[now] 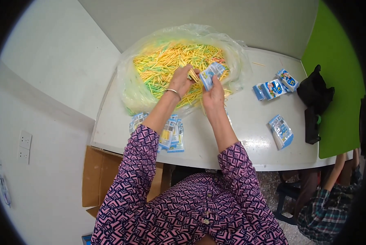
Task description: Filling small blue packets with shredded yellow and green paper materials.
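Note:
A big clear plastic bag [134,87] lies open on the white table [248,118], heaped with thin yellow and green sticks [166,61]. My left hand [182,79] pinches a small bundle of those sticks [193,74] over the heap; a bangle sits on its wrist. My right hand [214,94] holds a small blue and white packet [210,74] right beside the bundle, its open end toward the sticks.
Filled packets [171,136] lie under my left forearm near the table's front edge. More packets lie at the right [281,131] and far right [275,87]. A black bag [316,94] sits at the right edge. Another person [330,204] sits lower right. Cardboard [94,175] leans below the table.

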Demonstrator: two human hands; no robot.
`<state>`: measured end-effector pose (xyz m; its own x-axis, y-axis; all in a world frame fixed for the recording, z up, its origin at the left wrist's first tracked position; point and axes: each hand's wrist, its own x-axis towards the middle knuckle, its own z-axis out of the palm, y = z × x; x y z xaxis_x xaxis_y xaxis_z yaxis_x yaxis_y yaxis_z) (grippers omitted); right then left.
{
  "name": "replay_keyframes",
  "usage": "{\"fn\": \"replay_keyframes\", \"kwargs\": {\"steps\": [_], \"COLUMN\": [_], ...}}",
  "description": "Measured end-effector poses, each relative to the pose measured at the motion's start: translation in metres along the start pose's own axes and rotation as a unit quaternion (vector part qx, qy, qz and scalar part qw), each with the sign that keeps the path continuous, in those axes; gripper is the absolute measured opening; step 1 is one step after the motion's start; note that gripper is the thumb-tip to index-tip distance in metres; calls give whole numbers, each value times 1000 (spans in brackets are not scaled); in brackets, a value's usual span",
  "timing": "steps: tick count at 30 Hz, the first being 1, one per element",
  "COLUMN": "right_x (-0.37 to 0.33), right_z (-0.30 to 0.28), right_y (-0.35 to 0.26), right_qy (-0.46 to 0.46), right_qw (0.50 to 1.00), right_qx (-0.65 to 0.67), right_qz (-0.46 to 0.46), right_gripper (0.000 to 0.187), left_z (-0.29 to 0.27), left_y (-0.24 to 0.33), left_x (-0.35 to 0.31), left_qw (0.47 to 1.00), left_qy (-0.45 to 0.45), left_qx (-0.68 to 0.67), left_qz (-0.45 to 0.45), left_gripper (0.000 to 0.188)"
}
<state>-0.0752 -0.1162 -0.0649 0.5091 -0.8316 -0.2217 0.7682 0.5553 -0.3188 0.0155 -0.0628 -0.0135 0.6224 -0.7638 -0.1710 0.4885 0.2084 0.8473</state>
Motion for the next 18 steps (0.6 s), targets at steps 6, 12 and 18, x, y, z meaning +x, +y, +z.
{"fn": "replay_keyframes", "kwargs": {"steps": [6,12,18], "right_x": [1,3,12], "right_z": [16,17,7], "right_y": [28,30,26], "right_qy": [41,28,14], "right_qw": [993,995,995], "right_qx": [103,88,93], "right_qz": [47,26,30], "right_gripper": [20,18,17], "left_z": [-4,2,6], "left_y": [-43,-42,-46], "left_x": [-9,-17,-16], "left_qw": [991,984,992], "left_qy": [31,62,18], "left_qx": [-9,6,-44], "left_qz": [128,168,120], "left_gripper": [16,28,21]}}
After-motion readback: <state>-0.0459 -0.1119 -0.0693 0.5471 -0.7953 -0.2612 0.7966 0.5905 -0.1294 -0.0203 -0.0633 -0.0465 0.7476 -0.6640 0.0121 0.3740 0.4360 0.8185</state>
